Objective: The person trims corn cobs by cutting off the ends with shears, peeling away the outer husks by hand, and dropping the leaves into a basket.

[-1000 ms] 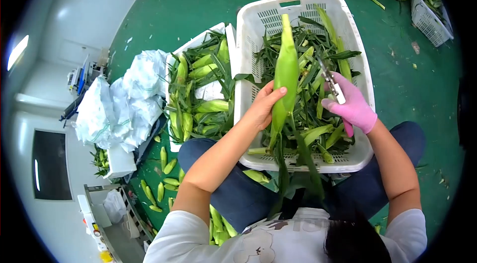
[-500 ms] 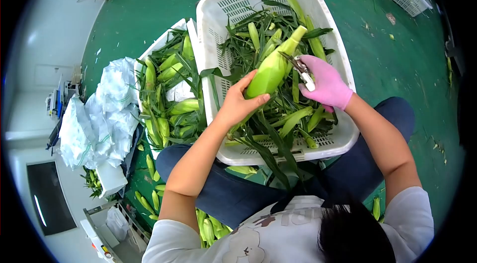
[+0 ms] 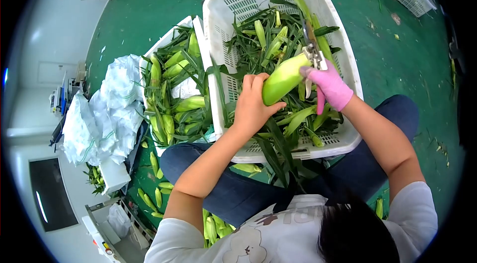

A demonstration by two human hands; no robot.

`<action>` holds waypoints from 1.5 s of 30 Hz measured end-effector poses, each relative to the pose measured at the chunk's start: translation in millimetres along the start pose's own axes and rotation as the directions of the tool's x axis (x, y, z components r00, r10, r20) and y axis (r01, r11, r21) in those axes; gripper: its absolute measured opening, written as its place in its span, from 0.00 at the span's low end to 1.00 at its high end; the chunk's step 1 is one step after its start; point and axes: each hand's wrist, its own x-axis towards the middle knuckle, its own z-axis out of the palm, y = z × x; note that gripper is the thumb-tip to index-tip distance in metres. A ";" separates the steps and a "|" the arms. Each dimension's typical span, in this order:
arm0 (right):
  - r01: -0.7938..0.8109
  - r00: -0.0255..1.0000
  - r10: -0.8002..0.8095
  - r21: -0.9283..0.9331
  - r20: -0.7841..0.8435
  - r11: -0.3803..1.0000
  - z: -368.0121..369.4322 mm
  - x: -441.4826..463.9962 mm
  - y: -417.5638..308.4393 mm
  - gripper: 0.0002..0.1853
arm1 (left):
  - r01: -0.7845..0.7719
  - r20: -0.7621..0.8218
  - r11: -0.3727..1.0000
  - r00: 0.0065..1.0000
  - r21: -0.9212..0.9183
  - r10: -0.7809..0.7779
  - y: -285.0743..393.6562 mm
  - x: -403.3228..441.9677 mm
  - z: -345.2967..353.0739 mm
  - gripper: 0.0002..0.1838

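From where I'm standing, the person's bare left hand is gripping a green ear of corn, fingers curling over its left side and thumb reaching beneath. The ear is slanting above the white crate, its paler end pointing far and right. At that end, the right hand, wearing a pink glove, is closing around a pair of shears; the blades are pointing to the far side, and I can't tell whether they are biting into the ear. Below, loose leaves and husks are filling much of the crate, and long leaves are drooping over its near rim. Just to the left, a white box is holding more ears, while others are lying on the green floor.
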 end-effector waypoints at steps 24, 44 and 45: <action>-0.028 0.976 0.023 0.021 0.216 0.999 26.4 -29.9 1.2 0.34 | 0.052 -0.217 0.821 0.953 -0.569 -0.210 12.7 -10.0 -3.7 0.35; 0.332 0.934 -0.101 -0.721 0.344 0.608 -6.1 -18.2 13.6 0.30 | 0.318 0.593 0.918 0.796 -0.235 -0.124 -18.1 31.3 -48.4 0.24; 0.352 0.925 -0.128 -0.681 0.357 0.642 -2.1 -20.4 13.8 0.19 | 0.370 0.625 0.890 0.769 -0.266 -0.133 -21.9 32.5 -52.4 0.24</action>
